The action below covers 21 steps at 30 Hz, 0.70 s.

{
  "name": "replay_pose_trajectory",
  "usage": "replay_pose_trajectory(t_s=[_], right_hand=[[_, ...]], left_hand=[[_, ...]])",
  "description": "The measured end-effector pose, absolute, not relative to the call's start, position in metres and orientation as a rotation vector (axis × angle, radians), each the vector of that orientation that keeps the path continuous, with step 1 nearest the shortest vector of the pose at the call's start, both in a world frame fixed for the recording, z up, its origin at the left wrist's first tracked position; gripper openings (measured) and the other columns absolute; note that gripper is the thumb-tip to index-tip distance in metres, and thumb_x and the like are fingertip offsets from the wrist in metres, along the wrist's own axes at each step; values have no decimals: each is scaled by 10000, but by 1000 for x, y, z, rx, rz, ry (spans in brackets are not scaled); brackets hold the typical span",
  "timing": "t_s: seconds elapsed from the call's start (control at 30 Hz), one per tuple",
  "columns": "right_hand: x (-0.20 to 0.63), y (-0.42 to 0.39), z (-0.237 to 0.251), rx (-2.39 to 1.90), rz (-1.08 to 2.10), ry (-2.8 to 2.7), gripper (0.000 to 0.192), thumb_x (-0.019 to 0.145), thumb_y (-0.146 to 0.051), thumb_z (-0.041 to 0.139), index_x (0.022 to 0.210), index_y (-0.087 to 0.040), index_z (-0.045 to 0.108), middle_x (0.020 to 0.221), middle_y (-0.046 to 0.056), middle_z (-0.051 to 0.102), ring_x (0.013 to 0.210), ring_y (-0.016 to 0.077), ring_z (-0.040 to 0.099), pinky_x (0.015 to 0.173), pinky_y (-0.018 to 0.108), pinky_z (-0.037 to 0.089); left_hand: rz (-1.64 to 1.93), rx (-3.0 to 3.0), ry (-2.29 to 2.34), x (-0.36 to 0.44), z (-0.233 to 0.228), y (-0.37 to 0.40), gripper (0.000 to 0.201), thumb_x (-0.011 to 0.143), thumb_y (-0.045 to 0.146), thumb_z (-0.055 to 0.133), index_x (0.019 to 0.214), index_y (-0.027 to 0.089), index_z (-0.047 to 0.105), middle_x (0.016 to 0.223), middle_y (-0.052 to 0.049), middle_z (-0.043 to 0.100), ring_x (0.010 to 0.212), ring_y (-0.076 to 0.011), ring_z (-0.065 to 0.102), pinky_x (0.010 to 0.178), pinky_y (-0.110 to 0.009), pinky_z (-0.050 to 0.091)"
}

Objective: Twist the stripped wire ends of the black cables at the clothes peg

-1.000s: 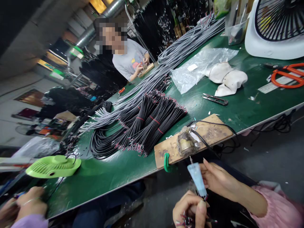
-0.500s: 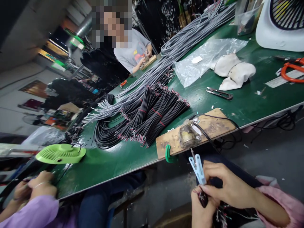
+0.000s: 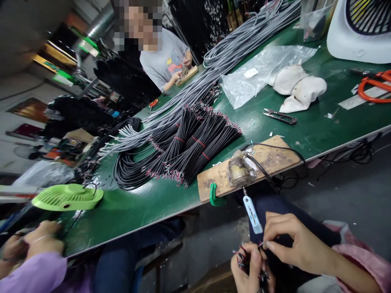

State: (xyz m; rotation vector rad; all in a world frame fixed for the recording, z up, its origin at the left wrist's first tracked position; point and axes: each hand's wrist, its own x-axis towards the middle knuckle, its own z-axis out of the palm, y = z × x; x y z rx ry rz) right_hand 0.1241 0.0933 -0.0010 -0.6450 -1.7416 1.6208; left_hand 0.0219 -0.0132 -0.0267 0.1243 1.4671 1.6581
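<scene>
While the right hand [image 3: 293,242] curls in from four o'clock with its wrist bent and its thumb and forefinger pinched shut on the lower end of a pale blue clip tool [image 3: 252,211], the left hand [image 3: 249,270] rises from six o'clock, fingers closed around a bundle of thin wire ends [image 3: 244,258] with red and pale tips. The two hands sit just beside each other below the table edge, over a dark lap. The clip tool stands tilted, its metal tip toward twelve o'clock, near a wooden board [image 3: 269,160] clamped to the green table [image 3: 146,207] by a green clamp [image 3: 214,195]. On the table lie black cable bundles [image 3: 189,150], grey cables [image 3: 232,57], a plastic bag [image 3: 259,73], white cloth [image 3: 301,89], small snips [image 3: 279,116], orange scissors [image 3: 374,87], a white fan [image 3: 360,30] and a green fan [image 3: 67,196]. At eight o'clock, another person's hands [image 3: 36,242] in a lilac sleeve work; at eleven o'clock a person in a grey shirt [image 3: 163,61] sits at the far end.
</scene>
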Motion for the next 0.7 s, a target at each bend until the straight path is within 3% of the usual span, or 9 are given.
replay_pose_trajectory(t_s=[0.23, 0.5, 0.57, 0.7], right_hand=[[124, 94, -4, -527, 1607, -1692, 126, 902, -198, 624, 850, -150, 729, 755, 52, 707, 748, 172, 596, 777, 338, 419], [124, 91, 2, -551, 1564, -1748, 147, 933, -183, 540, 829, -158, 641, 781, 48, 634, 800, 186, 542, 822, 349, 402], [122, 89, -1, -561, 1738, -1652, 184, 949, -247, 518, 818, -158, 613, 797, 45, 600, 800, 185, 537, 828, 354, 400], [116, 88, -10, -420, 2389, -1147, 304, 900, -424, 590, 793, -139, 583, 724, 10, 527, 673, 145, 499, 663, 285, 403]], left_hand=[[1727, 58, 1430, 23, -24, -12, 421, 634, 462, 849, 572, 179, 544, 383, 97, 423, 228, -17, 370, 273, -107, 310], [1658, 262, 1525, 18, -26, -16, 408, 686, 475, 811, 575, 180, 551, 372, 103, 407, 233, -8, 310, 262, -118, 216], [1642, 290, 1518, 16, -28, -16, 391, 702, 485, 793, 595, 189, 562, 378, 99, 423, 230, -21, 316, 263, -136, 226], [1656, 512, 1545, 8, -25, -12, 348, 682, 487, 798, 601, 194, 629, 460, 40, 541, 314, -89, 461, 332, -199, 356]])
